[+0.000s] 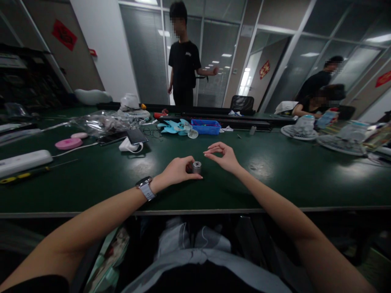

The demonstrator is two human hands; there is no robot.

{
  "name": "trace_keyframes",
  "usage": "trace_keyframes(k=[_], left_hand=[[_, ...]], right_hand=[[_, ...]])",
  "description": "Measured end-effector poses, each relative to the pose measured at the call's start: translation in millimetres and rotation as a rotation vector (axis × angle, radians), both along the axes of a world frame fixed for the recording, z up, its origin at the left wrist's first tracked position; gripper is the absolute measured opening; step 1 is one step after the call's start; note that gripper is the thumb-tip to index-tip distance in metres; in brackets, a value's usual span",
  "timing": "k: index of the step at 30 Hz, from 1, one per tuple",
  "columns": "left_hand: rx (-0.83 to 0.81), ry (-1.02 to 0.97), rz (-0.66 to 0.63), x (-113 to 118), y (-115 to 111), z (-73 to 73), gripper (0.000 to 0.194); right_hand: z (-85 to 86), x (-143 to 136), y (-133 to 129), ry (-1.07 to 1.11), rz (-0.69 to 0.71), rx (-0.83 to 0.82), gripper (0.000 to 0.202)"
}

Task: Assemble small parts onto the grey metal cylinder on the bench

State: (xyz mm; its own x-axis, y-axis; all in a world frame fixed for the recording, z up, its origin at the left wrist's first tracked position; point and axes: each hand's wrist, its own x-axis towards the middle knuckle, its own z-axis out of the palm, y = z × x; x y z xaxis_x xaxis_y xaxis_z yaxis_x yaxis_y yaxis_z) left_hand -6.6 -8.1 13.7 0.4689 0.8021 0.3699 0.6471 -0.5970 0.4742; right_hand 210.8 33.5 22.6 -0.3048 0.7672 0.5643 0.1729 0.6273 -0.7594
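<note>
A small silver metal cylinder (197, 167) with a dark centre on top stands upright on the dark green table (171, 199). My left hand (179, 170) holds it from the left, thumb along its near side and fingers behind it. A watch (146, 187) with a light strap is on my left wrist. Just to the right of the cylinder, my right hand (222, 157) hovers above the table, its thumb and fingers curved and a little apart, with nothing visible between them.
Behind my hands lie light-blue fan blades (175, 127) and a blue bin (206, 127). A white charger (130, 145), pink discs (69, 143), a power strip (27, 162) and a screwdriver (24, 175) are at the left. White fan parts (301, 129) and seated people are at the right; a person (183, 69) stands opposite.
</note>
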Motion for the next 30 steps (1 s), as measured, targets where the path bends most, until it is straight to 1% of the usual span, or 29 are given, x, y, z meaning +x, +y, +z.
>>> trace_keyframes(k=[1,4,7,11,15,18,22,24,27,30], left_hand=[[-0.001,-0.002,-0.001,0.1,0.0,-0.1,0.052],[0.0,-0.005,0.001,0.0,0.6,-1.0,0.051],[-0.005,-0.001,0.001,-0.1,1.1,-1.6,0.052],[-0.012,0.002,0.001,-0.1,1.2,-1.6,0.052],[-0.009,0.004,0.004,-0.2,1.4,-1.7,0.053],[-0.008,-0.008,-0.001,-0.3,1.0,-1.6,0.051],[-0.012,-0.013,-0.01,-0.2,0.6,-1.6,0.051],[0.001,0.0,-0.002,-0.2,1.2,-1.9,0.052],[0.018,0.017,0.018,-0.4,2.7,-3.0,0.056],[0.025,0.028,0.022,-0.6,3.7,-4.0,0.058]], right_hand=[[-2.5,6.3,4.7,-0.055,0.023,-0.038,0.036],[-11.5,20.4,16.8,-0.234,0.15,-0.176,0.036],[-16.1,25.8,23.0,-0.344,0.239,-0.292,0.038],[-14.8,26.9,23.4,-0.353,0.246,-0.295,0.05],[-15.3,26.8,23.1,-0.358,0.216,-0.312,0.045],[-15.5,21.8,21.4,-0.289,0.16,-0.262,0.04],[-10.2,3.2,8.4,-0.049,0.096,-0.15,0.034],[-6.7,-8.9,-2.1,0.014,0.135,-0.113,0.032],[-3.8,-23.0,-15.4,-0.001,0.191,-0.051,0.025],[-4.2,-28.5,-20.8,0.017,0.176,-0.007,0.019]])
